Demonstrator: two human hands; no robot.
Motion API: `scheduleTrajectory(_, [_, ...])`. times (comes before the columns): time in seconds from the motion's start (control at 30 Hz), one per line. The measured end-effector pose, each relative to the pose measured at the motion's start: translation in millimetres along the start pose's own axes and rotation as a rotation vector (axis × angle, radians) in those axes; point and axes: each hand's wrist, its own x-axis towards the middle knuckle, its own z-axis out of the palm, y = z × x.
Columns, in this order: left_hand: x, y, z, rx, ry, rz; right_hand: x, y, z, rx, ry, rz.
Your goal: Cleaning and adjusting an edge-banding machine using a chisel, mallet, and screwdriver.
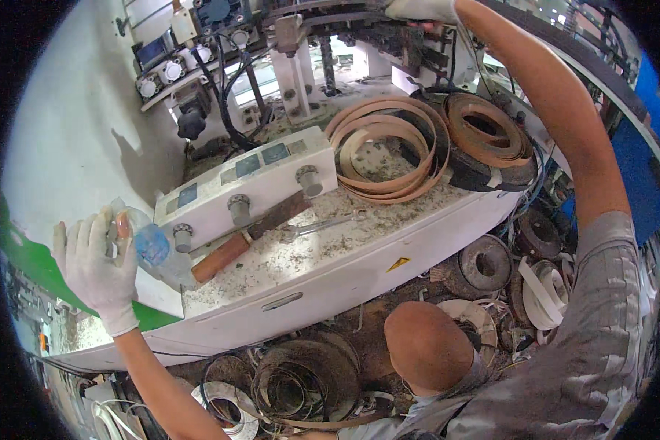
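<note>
My left hand [99, 264], in a white glove, is raised at the left, its fingers spread. Just right of its thumb is a crumpled clear plastic bottle [152, 243] with blue on it; the hand does not appear wrapped round it. My right arm stretches up the right side to my white-gloved right hand [422, 9] at the upper edge. That hand is by dark machine parts [425, 55], and its fingers are hidden. A long white control box [246, 180] with grey knobs lies near the left hand. Beside it rest a wooden-handled tool [221, 257] and a wrench [323, 226].
Coiled tan edge-banding strips [389, 147] and a brown roll [488, 130] sit on the debris-strewn white ledge [330, 257]. Below are several more rolls [301, 381]. What looks like the top of another person's head [427, 345] is low in front. Black cables [231, 110] hang at the machine.
</note>
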Motion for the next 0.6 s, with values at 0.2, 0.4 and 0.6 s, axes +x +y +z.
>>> scheduleTrajectory(0.2, [0.6, -5.2, -4.5, 0.023, 0.001, 0.032, 33.1, -67.9, 18.3, -0.305, 0.104, 0.178])
scheduleTrajectory(0.4, [2.1, 0.6, -10.7, 0.025, -0.044, -0.020, 23.5, -75.7, 57.6, -0.396, 0.136, 0.155])
scheduleTrajectory(0.6, [0.3, -0.8, -11.6, 0.018, -0.083, -0.042, -3.5, -50.6, 34.4, 0.849, 0.043, 0.406])
